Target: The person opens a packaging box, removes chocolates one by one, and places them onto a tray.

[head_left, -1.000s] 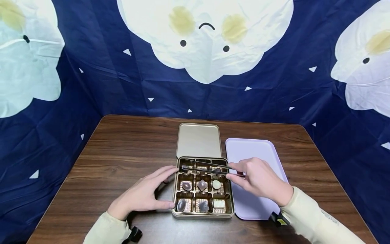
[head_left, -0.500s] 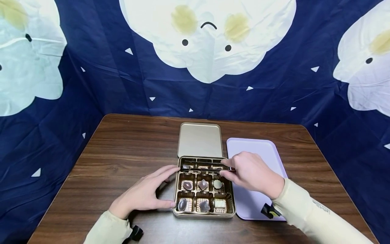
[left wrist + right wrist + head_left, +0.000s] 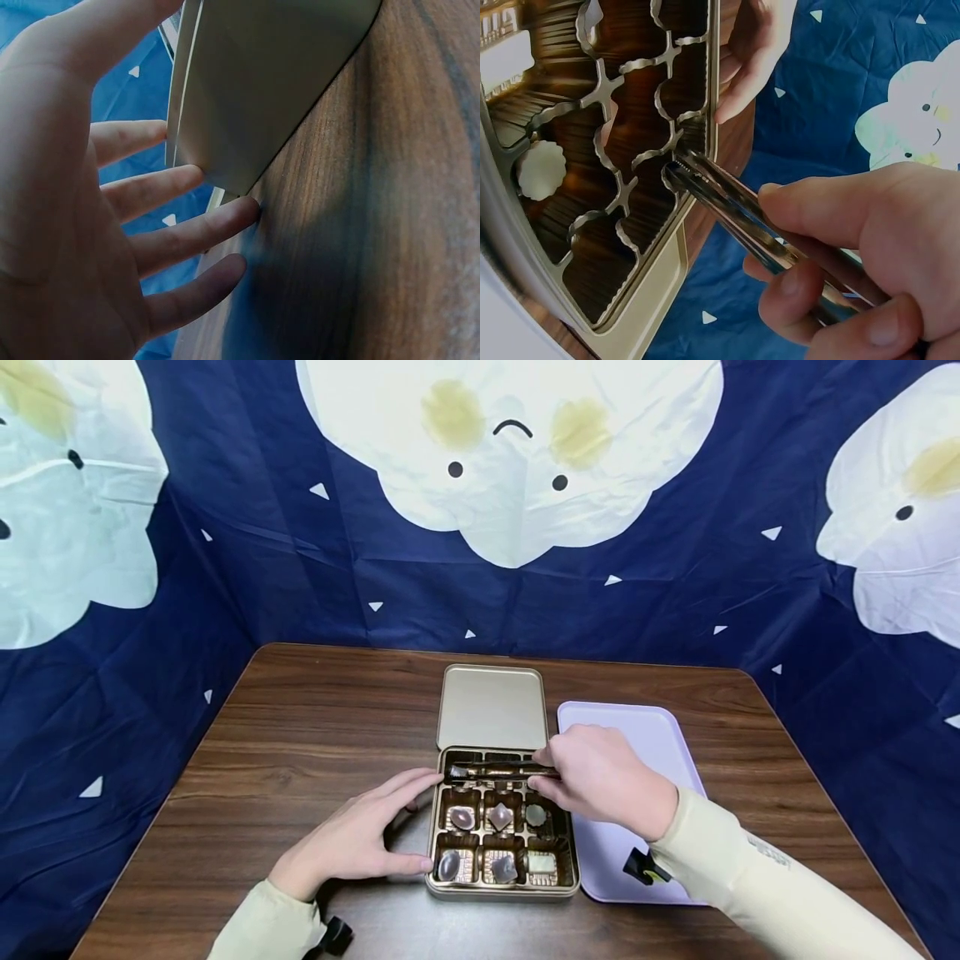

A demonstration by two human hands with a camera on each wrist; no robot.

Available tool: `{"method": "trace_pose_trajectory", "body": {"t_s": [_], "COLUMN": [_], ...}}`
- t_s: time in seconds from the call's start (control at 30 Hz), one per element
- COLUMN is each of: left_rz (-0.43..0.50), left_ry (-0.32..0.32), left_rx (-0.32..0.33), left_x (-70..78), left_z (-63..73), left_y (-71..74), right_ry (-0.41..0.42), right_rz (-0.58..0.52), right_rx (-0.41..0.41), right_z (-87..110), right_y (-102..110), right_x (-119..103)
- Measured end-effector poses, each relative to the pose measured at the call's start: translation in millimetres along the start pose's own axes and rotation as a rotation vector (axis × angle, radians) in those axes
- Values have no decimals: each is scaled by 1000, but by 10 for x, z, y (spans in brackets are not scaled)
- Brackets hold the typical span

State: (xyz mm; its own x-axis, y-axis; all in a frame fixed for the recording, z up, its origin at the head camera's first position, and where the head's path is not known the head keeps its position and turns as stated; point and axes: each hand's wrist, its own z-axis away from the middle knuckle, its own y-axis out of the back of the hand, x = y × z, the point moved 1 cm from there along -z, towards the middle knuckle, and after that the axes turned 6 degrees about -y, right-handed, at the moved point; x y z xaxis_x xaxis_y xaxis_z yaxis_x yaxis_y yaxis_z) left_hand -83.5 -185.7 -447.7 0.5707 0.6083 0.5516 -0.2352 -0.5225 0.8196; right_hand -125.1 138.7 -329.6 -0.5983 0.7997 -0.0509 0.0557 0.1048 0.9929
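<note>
My right hand [image 3: 600, 777] grips metal tongs [image 3: 739, 214] near their rear, the arms pinched close together. Their tips reach into the back-left compartment of a gold tin [image 3: 502, 893], right at a small dark chocolate [image 3: 457, 772]. My left hand [image 3: 360, 835] lies along the tin's left side, fingers spread and fairly straight, fingertips [image 3: 187, 175] at its wall. In the middle row sit an oval brown chocolate [image 3: 462, 817], a diamond-shaped one [image 3: 499, 816] and a pale scalloped one [image 3: 542, 171]. The right hand partly hides the back row.
Along the front row lie a dark oval chocolate [image 3: 448, 865], a dark squarish one [image 3: 503, 867] and a white square one [image 3: 541, 862]. The tin's lid [image 3: 492, 706] lies behind it. A lilac tray [image 3: 660, 731] stands at the right on the wooden table [image 3: 322, 718].
My right hand has moved left over the tin, and the arms of the tongs have drawn closer together at the back-left chocolate. The left hand stays in place.
</note>
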Motion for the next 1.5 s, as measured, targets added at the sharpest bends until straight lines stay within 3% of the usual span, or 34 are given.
{"method": "trace_pose_trajectory", "body": {"t_s": [0.3, 0.8, 1.07, 1.3, 1.5], "left_rz": [6, 8, 11, 9, 10], "left_ry": [7, 5, 7, 5, -5], "left_rx": [-2, 3, 6, 7, 15], "left_x": [9, 22, 23, 9, 6], "left_z": [9, 1, 4, 5, 7], "left_y": [-9, 0, 2, -7, -14], "right_ry": [17, 16, -10, 2, -87], "right_rz": [-37, -168, -216, -208, -199], "right_rx": [14, 54, 73, 189, 236], "right_z": [-30, 111, 198, 315, 461], "right_y": [-23, -96, 30, 184, 286], "right_x": [10, 150, 196, 320, 527]}}
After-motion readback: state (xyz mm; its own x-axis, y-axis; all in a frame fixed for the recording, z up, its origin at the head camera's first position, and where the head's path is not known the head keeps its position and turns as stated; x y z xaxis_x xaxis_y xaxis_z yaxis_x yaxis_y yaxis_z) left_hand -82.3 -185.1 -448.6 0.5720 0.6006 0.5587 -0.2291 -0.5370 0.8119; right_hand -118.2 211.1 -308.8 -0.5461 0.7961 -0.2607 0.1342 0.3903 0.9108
